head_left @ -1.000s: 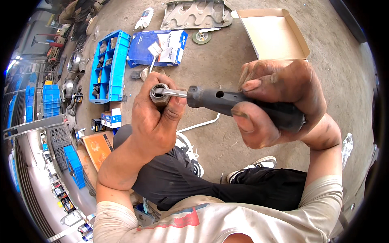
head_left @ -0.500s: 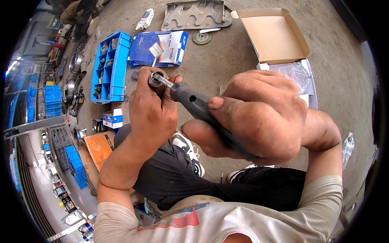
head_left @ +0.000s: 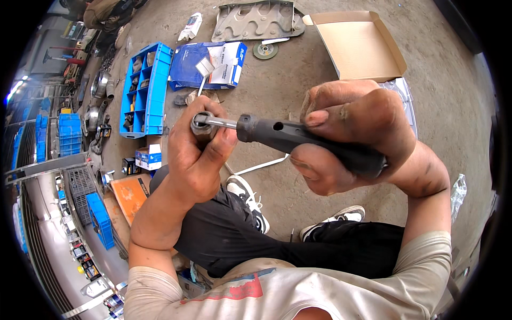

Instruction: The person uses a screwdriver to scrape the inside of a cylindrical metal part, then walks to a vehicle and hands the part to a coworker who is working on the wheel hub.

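My left hand (head_left: 194,168) is closed round a small hollow metal fitting (head_left: 204,128), its open end facing up toward me. My right hand (head_left: 357,133) grips the black handle (head_left: 264,129) of a screwdriver-like tool, held almost level, thumb below it and fingers curled over it. The tool's bright shaft (head_left: 224,121) reaches left into the fitting's opening; how deep it sits I cannot tell. A white bent tube (head_left: 261,166) shows beneath my hands, partly hidden by them.
Blue compartment bin (head_left: 156,96), blue-and-white box (head_left: 186,61), metal plate (head_left: 256,18), disc (head_left: 265,49) and open cardboard box (head_left: 357,45) lie on the concrete floor. An orange board (head_left: 128,197) is by my left leg. Metal parts (head_left: 98,85) and shelving (head_left: 48,213) line the left.
Half a second ago the tool slanted down to the right; now my right hand has swung up, bringing it nearly level, as a second ago. My left hand sits a little lower.
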### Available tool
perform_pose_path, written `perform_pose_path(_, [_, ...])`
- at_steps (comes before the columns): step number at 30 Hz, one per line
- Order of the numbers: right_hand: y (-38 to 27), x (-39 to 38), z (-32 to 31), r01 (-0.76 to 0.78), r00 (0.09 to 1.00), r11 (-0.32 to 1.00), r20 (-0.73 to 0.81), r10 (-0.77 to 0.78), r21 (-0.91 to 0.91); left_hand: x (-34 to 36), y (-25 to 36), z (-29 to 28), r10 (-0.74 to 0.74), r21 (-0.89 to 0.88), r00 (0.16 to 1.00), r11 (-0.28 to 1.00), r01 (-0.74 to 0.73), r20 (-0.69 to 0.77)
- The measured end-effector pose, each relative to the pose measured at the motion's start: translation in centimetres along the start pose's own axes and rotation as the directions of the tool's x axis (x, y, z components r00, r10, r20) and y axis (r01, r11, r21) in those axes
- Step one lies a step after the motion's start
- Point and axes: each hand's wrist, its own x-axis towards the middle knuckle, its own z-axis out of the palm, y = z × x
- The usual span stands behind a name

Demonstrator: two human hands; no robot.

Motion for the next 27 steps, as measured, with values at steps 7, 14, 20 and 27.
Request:
perform_pose_path(7, [0.9,-0.1,-0.6,-0.009,1.0,0.995,0.005,0.009,0.1,-0.7,0.6,-0.2,-0.09,-0.213,0.991,0.971,0.109,0.097])
perform_pose_path(14, [1.8,-0.1,0.0,0.126,0.992,0.986,0.008,-0.126,-0.109,-1.6,2.0,0.9,-0.273,-0.389,0.913,0.839,0.38,0.304])
perform_pose_path(20, [2.0,-0.7,-1.0,-0.009,0.98,0.991,-0.195,0.035,0.134,-0.9,1.2,0.8,-0.243,-0.523,0.875,0.723,0.452,0.42])
perform_pose_path(27, [2.6,-0.2,-1.2,-0.022,0.963,0.925,-0.24,0.121,0.38,-0.8,1.4,0.7,-0.182,-0.471,0.899,0.801,0.371,0.398])
